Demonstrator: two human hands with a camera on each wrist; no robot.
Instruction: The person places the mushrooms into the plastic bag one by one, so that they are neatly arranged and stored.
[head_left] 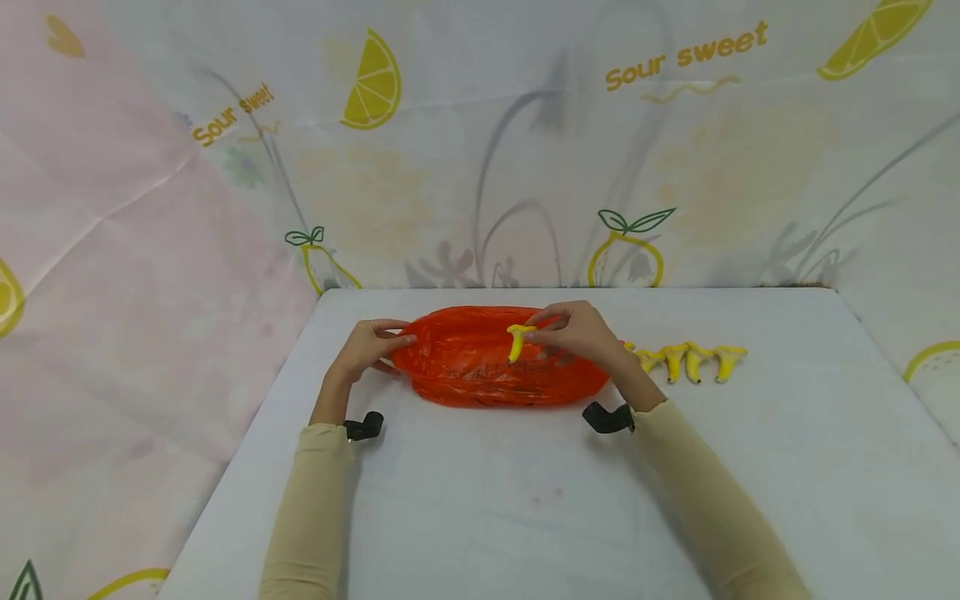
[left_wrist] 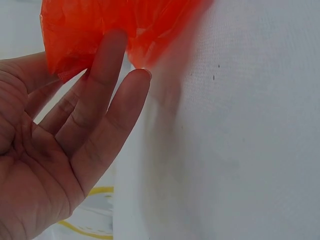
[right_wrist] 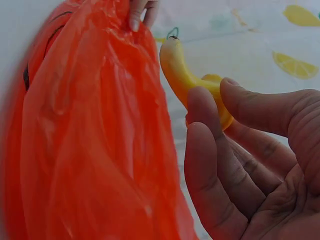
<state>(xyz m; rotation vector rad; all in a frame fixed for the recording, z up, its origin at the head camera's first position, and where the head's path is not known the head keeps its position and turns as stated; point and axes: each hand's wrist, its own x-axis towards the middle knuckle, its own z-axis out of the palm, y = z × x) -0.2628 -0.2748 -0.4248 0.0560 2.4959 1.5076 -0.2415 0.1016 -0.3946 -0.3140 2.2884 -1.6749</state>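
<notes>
An orange-red plastic bag [head_left: 480, 354] lies spread sideways on the white table. At its left end my left hand [head_left: 367, 346] pinches the bag's edge between thumb and fingers; part of that grip is behind the plastic in the left wrist view. My right hand [head_left: 573, 329] pinches a small yellow banana-shaped piece [right_wrist: 180, 70] with a dark tip and a flared end. In the head view this piece appears in front of the bag, tip down. Several similar yellow pieces [head_left: 697, 362] lie in a row right of the bag, some partly hidden by my right forearm.
The white table [head_left: 487, 500] reaches back to a fabric backdrop [head_left: 450, 167] printed with lemons. Black wrist mounts [head_left: 607, 418] stick out inward from both forearms, low over the table in front of the bag.
</notes>
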